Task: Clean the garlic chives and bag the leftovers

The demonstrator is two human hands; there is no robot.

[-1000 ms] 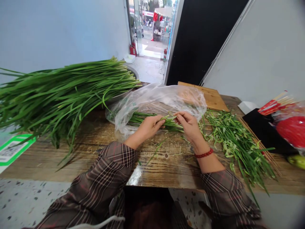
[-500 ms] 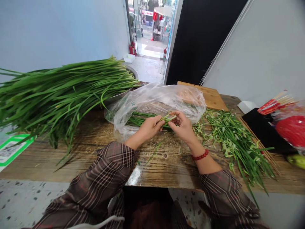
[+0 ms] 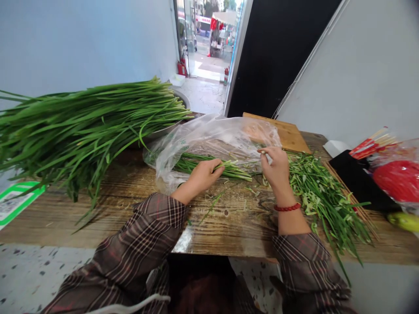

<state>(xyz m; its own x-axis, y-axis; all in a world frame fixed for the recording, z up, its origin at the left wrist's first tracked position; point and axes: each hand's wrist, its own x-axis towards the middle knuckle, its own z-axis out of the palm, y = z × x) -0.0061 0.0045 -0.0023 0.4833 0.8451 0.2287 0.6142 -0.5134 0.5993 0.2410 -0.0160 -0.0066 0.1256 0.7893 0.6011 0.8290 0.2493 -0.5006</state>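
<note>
My left hand (image 3: 206, 174) is closed around a few garlic chives (image 3: 231, 163), whose pale stem ends stick out past the thumb. Beneath it, more loose chives (image 3: 193, 162) lie partly inside a clear plastic bag (image 3: 209, 131) on the wooden table. Off to the right, my right hand (image 3: 275, 165) is raised by the bag's right edge, thumb and fingers pinched together. A tiny pale bit shows at its fingertips, too small to name. Just right of that hand spreads a pile of trimmed leaves and scraps (image 3: 321, 187).
A large bundle of chives (image 3: 98, 117) rests over a metal basin (image 3: 181, 98) on the left. A wooden board (image 3: 288, 133) lies behind the bag. At right stand a black box (image 3: 353, 179) with wrapped chopsticks and a red bundle in plastic (image 3: 397, 179). A green-framed code card (image 3: 19, 200) is at left.
My right hand has moved away from the left hand, to the right, with its fingers pinched. The left hand has stayed in place with its chives.
</note>
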